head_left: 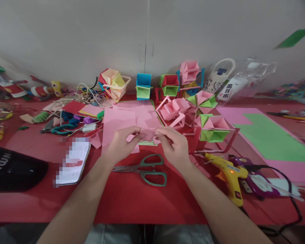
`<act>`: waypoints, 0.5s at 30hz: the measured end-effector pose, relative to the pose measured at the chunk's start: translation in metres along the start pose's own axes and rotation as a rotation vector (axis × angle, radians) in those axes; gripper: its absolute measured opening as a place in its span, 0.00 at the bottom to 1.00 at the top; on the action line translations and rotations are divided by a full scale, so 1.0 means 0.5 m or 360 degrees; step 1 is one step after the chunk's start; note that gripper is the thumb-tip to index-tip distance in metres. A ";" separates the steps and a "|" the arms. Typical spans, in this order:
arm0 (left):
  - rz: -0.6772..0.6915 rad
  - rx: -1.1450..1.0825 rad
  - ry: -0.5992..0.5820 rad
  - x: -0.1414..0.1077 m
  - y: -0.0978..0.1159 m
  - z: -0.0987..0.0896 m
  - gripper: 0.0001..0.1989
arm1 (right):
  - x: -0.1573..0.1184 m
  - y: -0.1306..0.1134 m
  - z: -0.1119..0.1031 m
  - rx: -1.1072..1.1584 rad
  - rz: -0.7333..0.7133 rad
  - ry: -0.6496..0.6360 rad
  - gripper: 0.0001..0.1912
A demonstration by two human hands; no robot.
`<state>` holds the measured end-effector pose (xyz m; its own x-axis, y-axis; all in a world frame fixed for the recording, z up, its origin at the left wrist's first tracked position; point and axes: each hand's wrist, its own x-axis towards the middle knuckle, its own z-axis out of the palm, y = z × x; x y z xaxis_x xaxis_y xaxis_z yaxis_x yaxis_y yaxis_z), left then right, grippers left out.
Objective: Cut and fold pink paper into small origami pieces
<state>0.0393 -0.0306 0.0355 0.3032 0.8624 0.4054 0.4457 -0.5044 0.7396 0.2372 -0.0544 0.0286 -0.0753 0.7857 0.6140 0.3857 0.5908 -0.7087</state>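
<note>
Between my two hands is a small piece of pink paper, held a little above the red table. My left hand pinches its left end between thumb and fingers. At the opposite end, my right hand grips it the same way. Larger pink sheets lie flat behind and below the hands, with some green paper showing under them. Scissors with green handles rest on the table just in front of the hands, blades pointing left.
A yellow glue gun with a lit orange light lies at right near a purple power strip. Folded paper models line the back. Green paper covers pink at right. A phone and black cup are at left.
</note>
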 end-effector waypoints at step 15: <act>-0.0154 -0.0072 -0.0081 0.003 -0.018 0.014 0.07 | 0.009 0.002 0.015 0.0459 0.0593 0.0097 0.12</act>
<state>0.0416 -0.0250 0.0256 0.3034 0.9031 0.3038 0.4369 -0.4152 0.7980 0.2303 -0.0488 0.0278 0.0768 0.9467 0.3127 0.1043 0.3043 -0.9469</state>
